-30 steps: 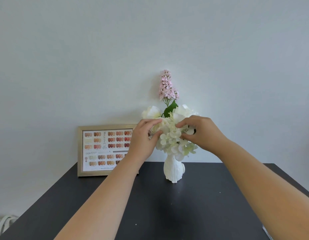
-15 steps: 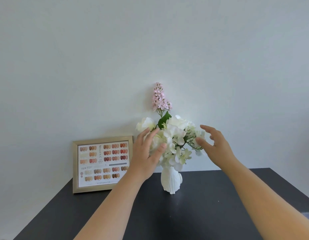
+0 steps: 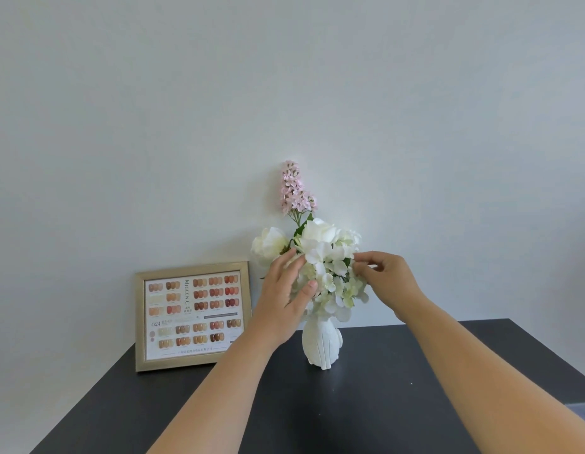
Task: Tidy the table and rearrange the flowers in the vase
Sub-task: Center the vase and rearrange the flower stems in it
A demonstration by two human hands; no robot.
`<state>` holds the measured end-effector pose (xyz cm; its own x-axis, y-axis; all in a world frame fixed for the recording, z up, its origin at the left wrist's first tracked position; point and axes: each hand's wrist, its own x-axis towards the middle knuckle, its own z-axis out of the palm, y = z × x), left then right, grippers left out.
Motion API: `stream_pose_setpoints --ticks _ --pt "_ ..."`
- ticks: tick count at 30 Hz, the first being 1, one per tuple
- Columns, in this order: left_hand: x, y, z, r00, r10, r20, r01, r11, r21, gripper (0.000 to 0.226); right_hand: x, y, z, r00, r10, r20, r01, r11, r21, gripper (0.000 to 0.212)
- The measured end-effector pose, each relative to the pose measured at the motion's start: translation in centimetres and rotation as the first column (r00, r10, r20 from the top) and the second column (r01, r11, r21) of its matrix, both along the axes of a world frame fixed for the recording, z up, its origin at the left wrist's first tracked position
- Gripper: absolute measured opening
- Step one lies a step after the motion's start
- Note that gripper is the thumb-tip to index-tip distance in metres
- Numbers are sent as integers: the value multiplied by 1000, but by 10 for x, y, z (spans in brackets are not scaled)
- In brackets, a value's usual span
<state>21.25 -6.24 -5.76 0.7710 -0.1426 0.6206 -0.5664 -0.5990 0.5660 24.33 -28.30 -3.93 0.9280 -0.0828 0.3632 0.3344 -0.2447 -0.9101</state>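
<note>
Right now, from my head camera, the white vase [image 3: 321,345] stands on the dark table [image 3: 366,404] just right of centre frame, its white flowers [image 3: 324,257] bunched between my two hands. My left hand [image 3: 284,299] cups the blooms' left side, fingers spread and loose, thumb touching petals, gripping nothing. My right hand [image 3: 387,280] pinches a small petal at the bunch's right edge. A pink sprig [image 3: 294,190] rises above. A framed colour chart [image 3: 193,316] leans lower left.
</note>
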Motion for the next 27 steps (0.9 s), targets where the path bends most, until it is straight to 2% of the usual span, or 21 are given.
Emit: stream_pose_setpoints --ticks 4,7,10,13,17,20,23,27 --pt "-6 5 4 997 -2 77 1 1000 12 49 -3 -8 4 999 -22 25 22 1000 -19 12" --pt "-1 18 15 991 66 119 -62 997 -34 52 4 -18 13 989 -129 74 128 992 17 18" --pt "16 34 32 989 139 46 -131 979 -159 52 25 -27 29 978 -195 70 198 979 -38 20" --pt "38 46 47 980 188 -64 -197 962 -190 46 53 -33 44 988 -150 -22 146 981 -123 28" --pt "62 50 64 967 205 -148 -217 973 -72 50 78 -33 50 980 -55 -190 10 972 -234 45" --pt "73 47 71 953 177 -248 -184 983 -5 53 87 -28 44 970 9 -242 -81 955 -287 51" --pt "80 45 69 940 160 -300 -171 985 -12 55 91 -24 38 962 98 -256 -160 960 -232 52" --pt "80 44 67 961 172 -217 -187 981 -47 48 94 -22 35 978 76 -196 -112 977 -179 34"
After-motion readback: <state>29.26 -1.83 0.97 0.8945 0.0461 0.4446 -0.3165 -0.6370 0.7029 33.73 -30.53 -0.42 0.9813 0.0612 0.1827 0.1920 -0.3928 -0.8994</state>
